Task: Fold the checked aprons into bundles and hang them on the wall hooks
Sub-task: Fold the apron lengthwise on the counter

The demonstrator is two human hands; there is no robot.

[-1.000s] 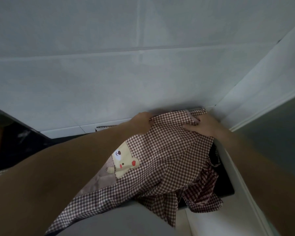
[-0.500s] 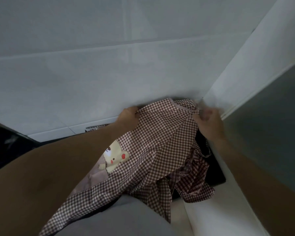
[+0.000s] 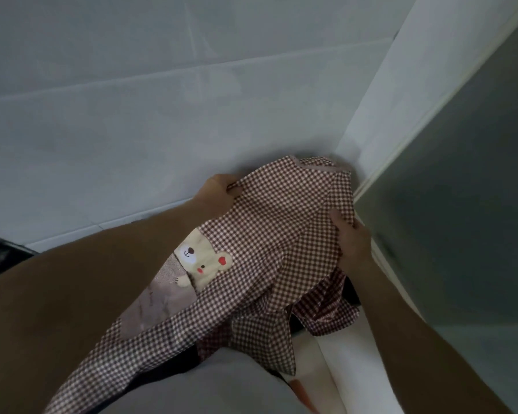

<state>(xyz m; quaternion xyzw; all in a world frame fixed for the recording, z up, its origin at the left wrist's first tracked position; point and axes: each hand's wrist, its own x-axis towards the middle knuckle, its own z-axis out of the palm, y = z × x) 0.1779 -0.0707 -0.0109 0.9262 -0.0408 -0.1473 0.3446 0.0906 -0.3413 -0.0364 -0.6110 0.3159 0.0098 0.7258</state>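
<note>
Held up against the tiled wall, near its corner: checked apron, bear patch facing out. Left hand pinching the upper left edge, right hand clamped on the right edge. Lower cloth trailing down over a dark table.

Tiled wall ahead and frosted panel rightward hem the corner.
</note>
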